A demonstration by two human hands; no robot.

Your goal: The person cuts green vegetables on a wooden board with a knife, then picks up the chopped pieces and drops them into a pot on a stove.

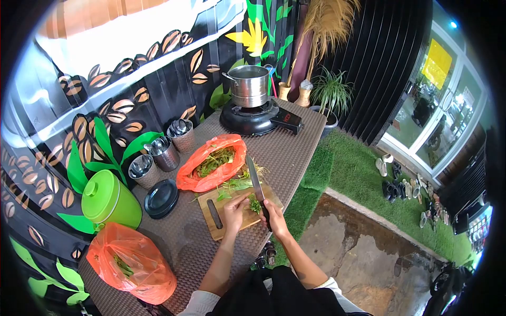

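A knife [253, 176] with a dark handle is in my right hand [273, 215], its blade pointing away from me and up over the cutting board. My left hand [234, 211] is over the wooden cutting board [231, 220], fingers curled together close to the blade; whatever they hold is hidden. Chopped green leaves [255, 204] lie on the board between my hands, by the knife. Beyond the board, an orange plastic bag [197, 179] lies open with leafy greens [215, 160] inside. Loose stems and leaves [240, 183] spread from the bag to the board's far edge.
A steel pot [249, 87] stands on a black gas stove [245, 120] at the table's far end. Cutlery cups [183, 141], dark stacked plates [161, 199] and a lidded green container [110, 200] line the left. Another orange bag [132, 266] sits near left.
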